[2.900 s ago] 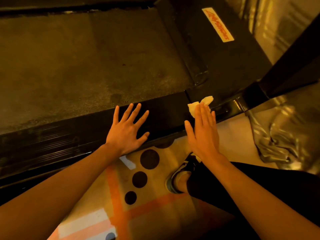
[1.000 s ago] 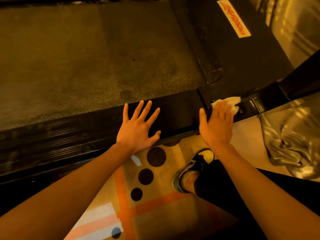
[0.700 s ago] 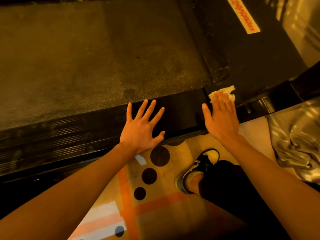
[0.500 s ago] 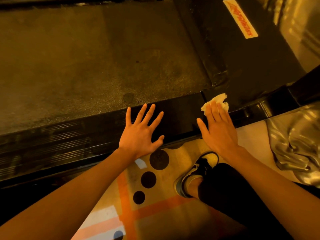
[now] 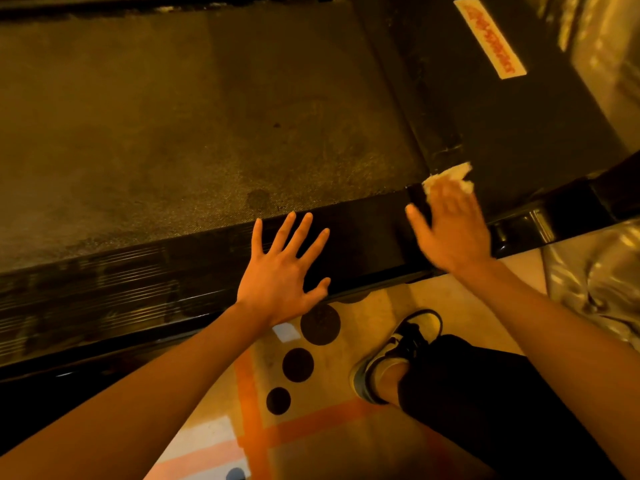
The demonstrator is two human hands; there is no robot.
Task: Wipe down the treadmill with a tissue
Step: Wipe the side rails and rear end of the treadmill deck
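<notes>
The treadmill fills the upper view: a worn belt (image 5: 194, 126) and a black side rail (image 5: 138, 282) along its near edge. My left hand (image 5: 282, 275) rests flat on that rail with fingers spread. My right hand (image 5: 450, 230) presses a crumpled white tissue (image 5: 450, 176) with straight fingers onto the black corner where the rail meets the end cover (image 5: 512, 126). Most of the tissue is hidden under my fingers, and the right hand is blurred.
A yellow label (image 5: 490, 38) sits on the end cover. Shiny silver sheeting (image 5: 595, 289) lies at the right. Below is a patterned floor (image 5: 311, 368) with dark dots and orange lines, and my shoe (image 5: 394, 355) and dark trouser leg.
My right hand has rubbed the tissue back and forth around the rail corner, now slightly farther up and right. My left hand has stayed planted on the rail.
</notes>
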